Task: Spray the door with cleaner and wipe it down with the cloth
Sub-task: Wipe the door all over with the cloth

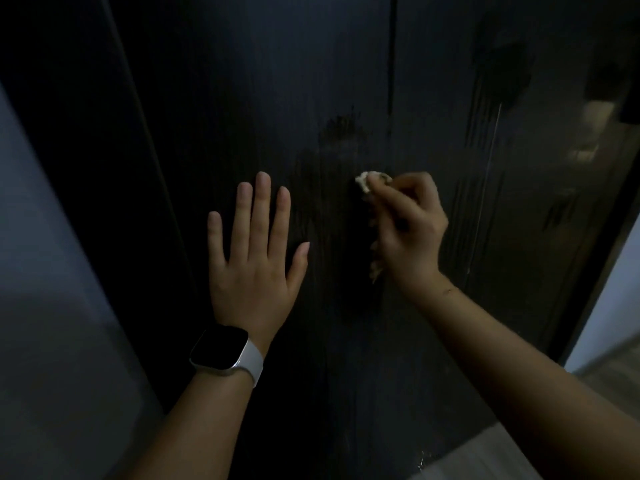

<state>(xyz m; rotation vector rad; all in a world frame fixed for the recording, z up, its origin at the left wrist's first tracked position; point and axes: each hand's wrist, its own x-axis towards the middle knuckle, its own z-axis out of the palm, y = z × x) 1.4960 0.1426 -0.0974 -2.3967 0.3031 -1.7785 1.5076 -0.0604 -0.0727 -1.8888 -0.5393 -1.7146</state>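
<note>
Dark glossy door (346, 81) ahead, streaked above hands. Left hand (254, 258) flat, fingers spread, pressing door. Right hand (408, 230) beside it, fingers curled gripping pale cloth (367, 181) against door. Pale floor (485, 455) below right arm.

Dim room; pale wall (52, 271) at left, light floor (485, 455) below.

Black door (311, 81), cream cloth (367, 181).

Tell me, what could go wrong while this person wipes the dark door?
The left hand presses flat on the door, so it might leave fresh prints. The right hand holds the cloth bunched small, so it may miss the streaks farther right. In this dim light, leftover smears are hard to see.
</note>
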